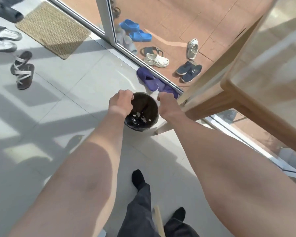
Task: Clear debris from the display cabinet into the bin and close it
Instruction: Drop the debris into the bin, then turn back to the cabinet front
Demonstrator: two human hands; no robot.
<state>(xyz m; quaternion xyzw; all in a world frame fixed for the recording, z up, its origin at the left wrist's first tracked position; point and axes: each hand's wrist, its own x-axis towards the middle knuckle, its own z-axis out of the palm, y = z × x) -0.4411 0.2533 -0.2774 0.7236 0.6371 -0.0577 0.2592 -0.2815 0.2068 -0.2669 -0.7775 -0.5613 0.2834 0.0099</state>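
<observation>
A small round bin (pixel 144 124) with a black liner stands on the tiled floor at the foot of the wooden display cabinet (pixel 243 101). White scraps of debris (pixel 140 117) lie at its bottom. My left hand (pixel 120 103) is curled over the bin's left rim. Pressed against the right rim, my right hand (pixel 167 104) has its fingers closed on the liner's edge. Something small and white shows at its fingertips, and I cannot tell what it is. The cabinet's glass panels and light wood frame fill the right side.
Purple slippers (pixel 150 81) lie just behind the bin against the sliding glass door track (pixel 126 53). Several shoes sit outside on the terrace. Sandals (pixel 22 71) and a woven mat (pixel 53 29) lie at the left. My socked feet (pixel 138 180) stand below, beside a wooden stick (pixel 159 221).
</observation>
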